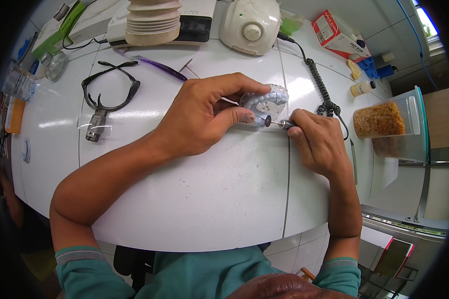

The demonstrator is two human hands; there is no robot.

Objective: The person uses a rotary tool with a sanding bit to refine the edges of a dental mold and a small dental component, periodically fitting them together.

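Note:
A pale blue-grey dental model [267,101], with a row of teeth along its arch, is held up over the white table by my left hand [209,109]. The fingers grip it from behind and the thumb presses on its near side. My right hand [318,137] is closed around a rotary handpiece [287,124], held like a pen. From its thin shank a small dark disc [268,120] sticks out to the left. The disc is right at the model's near edge; whether it touches cannot be made out. My right palm hides much of the handpiece.
Behind my hands stand a white control box with a knob [252,33] and a ribbed suction hose [153,22]. A coiled black cord [318,82] runs down on the right. Black-framed magnifier glasses [110,89] and a purple-handled tool [160,67] lie left; a granule-filled container [384,121] stands right.

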